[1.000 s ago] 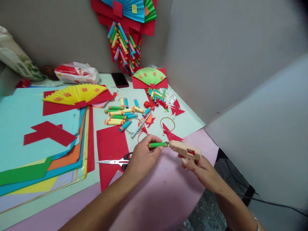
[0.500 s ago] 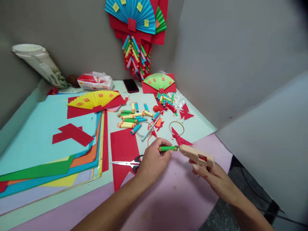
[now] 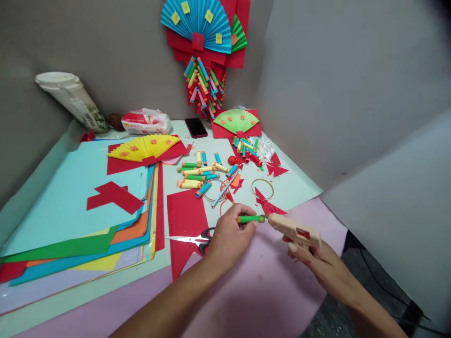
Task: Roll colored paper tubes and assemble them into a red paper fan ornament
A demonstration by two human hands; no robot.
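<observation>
A green paper tube (image 3: 251, 219) with orange ends is pinched in my left hand (image 3: 233, 234), lying roughly level. My right hand (image 3: 312, 258) grips a beige glue gun (image 3: 295, 229), its nozzle at the tube's right end. Whether the nozzle touches the tube is too small to tell. Black-handled scissors (image 3: 190, 240) lie on a red sheet (image 3: 186, 211), just left of my left hand. Beyond the hands is a loose group of several coloured tubes (image 3: 193, 178), beside a metal ring (image 3: 262, 188) and red paper scraps (image 3: 269, 206).
Stacked coloured sheets (image 3: 70, 188) and a yellow fan (image 3: 141, 149) cover the left side. At the back are a tilted white cup (image 3: 75, 101), a tissue pack (image 3: 146, 122), a phone (image 3: 196, 127) and a light green fan (image 3: 237, 122). Paper decorations (image 3: 197, 23) hang above.
The whole view has shifted slightly, so things appear a little further right and lower. Both hands keep their holds, with the nozzle still at the tube's end.
</observation>
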